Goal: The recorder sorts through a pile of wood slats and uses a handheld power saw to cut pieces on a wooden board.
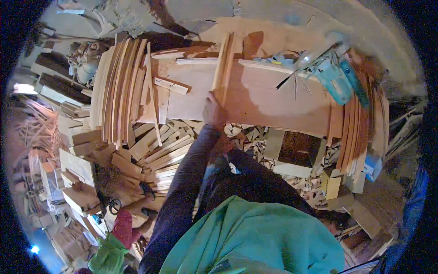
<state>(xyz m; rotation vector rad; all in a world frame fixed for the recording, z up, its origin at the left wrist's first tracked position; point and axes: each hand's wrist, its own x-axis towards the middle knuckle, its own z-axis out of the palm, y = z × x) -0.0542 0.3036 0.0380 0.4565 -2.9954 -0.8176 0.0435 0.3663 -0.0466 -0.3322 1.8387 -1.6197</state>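
Observation:
My left hand [213, 109] is closed around a narrow wooden strip [224, 64], which points away from me across the workbench. A second strip or edge runs close along its right side; I cannot tell if they are separate pieces. My right hand [222, 143] is nearer my body, low beside the left forearm and in shadow. Its fingers are mostly hidden, so what it holds does not show. Under the strip lies the pale plywood bench top [273, 100], with a dark shadow to the right of the hands.
Long wooden slats [121, 91] are stacked at the bench's left end, more slats [353, 132] at its right. A teal power tool [335, 82] rests at the back right. Below are wood offcuts [175, 150] and an open cardboard box [299, 148]. A person's green garment [108, 253] shows lower left.

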